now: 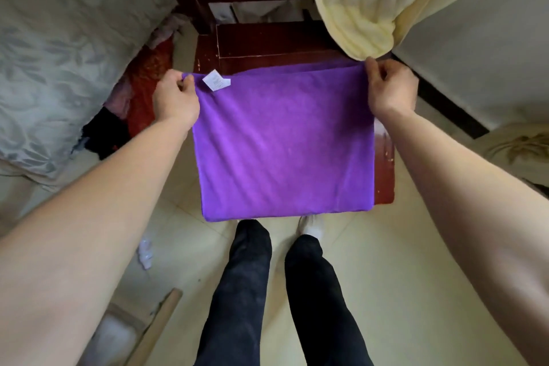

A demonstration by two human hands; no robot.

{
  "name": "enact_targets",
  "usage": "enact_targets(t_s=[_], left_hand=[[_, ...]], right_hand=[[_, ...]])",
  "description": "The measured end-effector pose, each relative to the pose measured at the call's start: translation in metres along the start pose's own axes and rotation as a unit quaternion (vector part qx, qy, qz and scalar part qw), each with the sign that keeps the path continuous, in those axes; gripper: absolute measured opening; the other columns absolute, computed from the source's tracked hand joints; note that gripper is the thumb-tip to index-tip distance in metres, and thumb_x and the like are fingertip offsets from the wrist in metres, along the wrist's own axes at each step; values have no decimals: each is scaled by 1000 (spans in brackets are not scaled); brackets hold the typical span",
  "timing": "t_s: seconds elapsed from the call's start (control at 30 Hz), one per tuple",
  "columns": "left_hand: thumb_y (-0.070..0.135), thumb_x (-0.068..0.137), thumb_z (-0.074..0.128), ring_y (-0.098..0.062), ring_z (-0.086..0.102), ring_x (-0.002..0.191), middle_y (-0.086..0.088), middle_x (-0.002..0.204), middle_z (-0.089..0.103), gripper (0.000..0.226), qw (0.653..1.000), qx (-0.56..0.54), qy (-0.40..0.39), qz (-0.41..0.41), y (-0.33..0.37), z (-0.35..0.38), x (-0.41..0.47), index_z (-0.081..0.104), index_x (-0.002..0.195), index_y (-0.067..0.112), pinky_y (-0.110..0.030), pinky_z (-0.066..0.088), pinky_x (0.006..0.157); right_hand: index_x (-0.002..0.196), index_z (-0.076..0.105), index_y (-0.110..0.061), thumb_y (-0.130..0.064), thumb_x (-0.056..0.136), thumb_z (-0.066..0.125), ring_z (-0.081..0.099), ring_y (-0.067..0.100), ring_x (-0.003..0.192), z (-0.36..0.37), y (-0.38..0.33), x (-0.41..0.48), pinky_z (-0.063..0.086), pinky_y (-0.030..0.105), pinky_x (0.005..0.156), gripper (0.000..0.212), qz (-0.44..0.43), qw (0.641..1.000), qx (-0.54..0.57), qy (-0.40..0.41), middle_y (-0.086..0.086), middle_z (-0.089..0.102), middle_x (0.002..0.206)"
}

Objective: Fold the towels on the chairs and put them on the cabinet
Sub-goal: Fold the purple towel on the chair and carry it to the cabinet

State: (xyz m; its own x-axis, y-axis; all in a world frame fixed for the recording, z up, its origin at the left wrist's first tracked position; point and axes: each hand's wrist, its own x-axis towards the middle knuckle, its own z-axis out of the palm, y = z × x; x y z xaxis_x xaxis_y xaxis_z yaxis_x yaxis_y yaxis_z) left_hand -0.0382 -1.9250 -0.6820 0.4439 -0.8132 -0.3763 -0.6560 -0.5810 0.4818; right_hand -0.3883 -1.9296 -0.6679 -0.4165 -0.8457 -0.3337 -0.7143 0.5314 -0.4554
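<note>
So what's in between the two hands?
The head view shows the purple towel stretched between the left hand and right hand, its white label near the left one.

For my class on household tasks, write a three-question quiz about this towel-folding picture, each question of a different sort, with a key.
1. True or false: the left hand and the right hand each pinch a far corner of the purple towel.
2. The white label lies nearest: A the left hand; B the right hand; C the towel's near edge.
3. Fill in: the second towel, hanging above the seat of the dark red chair, is pale ____.
Key: 1 true; 2 A; 3 yellow.
</note>
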Motion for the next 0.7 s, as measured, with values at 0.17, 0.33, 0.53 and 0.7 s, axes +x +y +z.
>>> enact_targets(t_s=[0.17, 0.33, 0.53, 0.7], left_hand=[[38, 94, 57, -24, 64, 88, -4, 92, 68, 26, 996, -85, -21, -13, -2, 0, -6, 63, 100, 13, -36, 49, 82], [21, 79, 81, -4, 63, 76, 4, 93, 64, 44, 953, -270, -108, -90, 11, -8, -15, 51, 111, 27, -25, 55, 75], [1, 74, 77, -11, 60, 77, 3, 86, 65, 37, 961, -265, -54, -47, 10, -16, -5, 64, 92, 31, -32, 54, 78], [-5, 80, 69, 1, 58, 65, 10, 79, 60, 38, 959, -271, -27, -72, 5, -10, 4, 61, 104, 23, -24, 53, 73]], right_hand=[[88, 62, -19, -61, 97, 43, 62, 34, 104, 4, -8, -2, 38, 32, 76, 47, 45, 999, 1, -8, 13, 71, 103], [85, 68, -23, -69, 75, 70, 66, 20, 80, 0, -3, -2, 51, 35, 73, 46, 49, 992, 59, -99, -4, 69, 82], [70, 57, -29, -47, 82, 73, 60, 20, 65, -1, 6, 0, 57, 44, 70, 27, 35, 991, 86, -100, -6, 62, 66], [93, 63, -17, -54, 82, 63, 64, 14, 68, 4, 9, 0, 59, 50, 80, 39, 70, 989, 115, -67, -8, 67, 73]])
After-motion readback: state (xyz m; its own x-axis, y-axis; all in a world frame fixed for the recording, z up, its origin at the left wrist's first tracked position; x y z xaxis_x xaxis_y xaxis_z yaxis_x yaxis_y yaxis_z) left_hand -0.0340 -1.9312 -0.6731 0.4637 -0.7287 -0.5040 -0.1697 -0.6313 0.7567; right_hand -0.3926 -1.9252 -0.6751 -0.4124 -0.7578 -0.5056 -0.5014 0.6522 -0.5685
